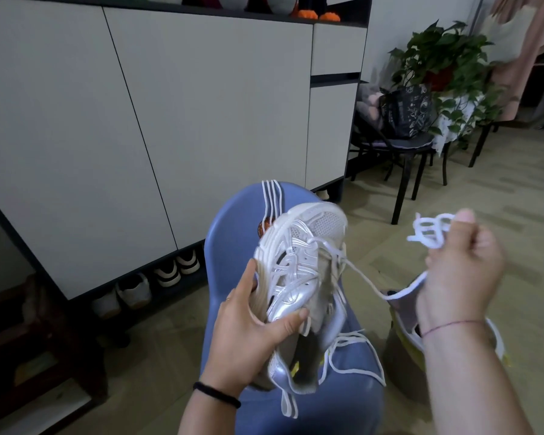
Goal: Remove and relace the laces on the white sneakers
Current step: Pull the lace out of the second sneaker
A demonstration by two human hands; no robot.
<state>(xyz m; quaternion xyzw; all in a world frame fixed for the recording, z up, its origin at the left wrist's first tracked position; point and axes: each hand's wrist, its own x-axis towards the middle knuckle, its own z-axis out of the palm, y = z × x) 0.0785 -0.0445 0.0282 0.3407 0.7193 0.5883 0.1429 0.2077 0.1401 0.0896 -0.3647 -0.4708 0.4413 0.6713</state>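
My left hand (252,328) grips a white and silver sneaker (299,271) by its sole and side, toe pointing up and away, above a blue plastic chair (230,246). A white lace (363,279) runs from the sneaker's eyelets to my right hand (462,265), which holds it bunched in loops between thumb and fingers, pulled out to the right. Another white lace (272,196) hangs over the chair's back. A second shoe (402,334) sits on the floor under my right wrist, mostly hidden.
A long white cabinet (139,105) fills the left, with several shoes (157,277) tucked beneath it. A black chair (402,158) with a dark bag and a potted plant (443,67) stand at the back right. A dark wooden stool (44,356) is at the lower left.
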